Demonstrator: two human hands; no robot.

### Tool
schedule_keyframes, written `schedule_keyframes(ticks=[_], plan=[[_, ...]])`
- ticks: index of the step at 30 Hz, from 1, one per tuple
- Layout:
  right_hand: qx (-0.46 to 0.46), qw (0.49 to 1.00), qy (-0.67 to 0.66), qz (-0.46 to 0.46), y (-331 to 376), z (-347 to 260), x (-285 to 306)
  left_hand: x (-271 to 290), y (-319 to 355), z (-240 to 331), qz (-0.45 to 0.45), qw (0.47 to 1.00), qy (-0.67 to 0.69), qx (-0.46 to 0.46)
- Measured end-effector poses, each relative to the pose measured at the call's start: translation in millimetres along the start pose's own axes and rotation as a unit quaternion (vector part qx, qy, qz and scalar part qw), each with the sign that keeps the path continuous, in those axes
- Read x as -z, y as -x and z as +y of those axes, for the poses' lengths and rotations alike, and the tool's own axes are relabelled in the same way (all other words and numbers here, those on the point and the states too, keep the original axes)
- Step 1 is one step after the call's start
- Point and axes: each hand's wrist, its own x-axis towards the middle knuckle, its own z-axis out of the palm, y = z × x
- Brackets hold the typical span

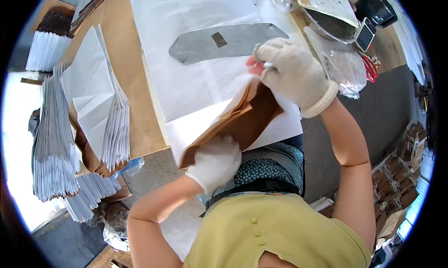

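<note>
Worktable — 2 gloved hands grip brown bag.

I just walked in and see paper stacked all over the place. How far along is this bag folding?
Already done, it seems: folded white pieces stand in stacks at the left. In hand: a brown paper bag, with the gloved left hand at its lower end and the gloved right hand at its top. Left: flat white sheets still lie on the table under a grey metal template.

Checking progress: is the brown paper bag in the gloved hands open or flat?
Open: the right hand spreads the brown paper bag at its mouth; the left hand grips its base.
</note>
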Motion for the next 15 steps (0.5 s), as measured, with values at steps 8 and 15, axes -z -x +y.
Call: schedule_keyframes(ticks=[8, 15], plan=[[-0.084, 0.989, 0.117, -0.015, 84.4, 97.2, -63.1, 72.8, -140.9, -20.6, 0.048, 0.996, -0.077, -0.005], [-0.261, 0.964, 0.035, 0.023, 100.6, 75.0, -59.5, -31.3, -185.0, -64.6, 0.019, 0.951, 0.31, 0.017]])
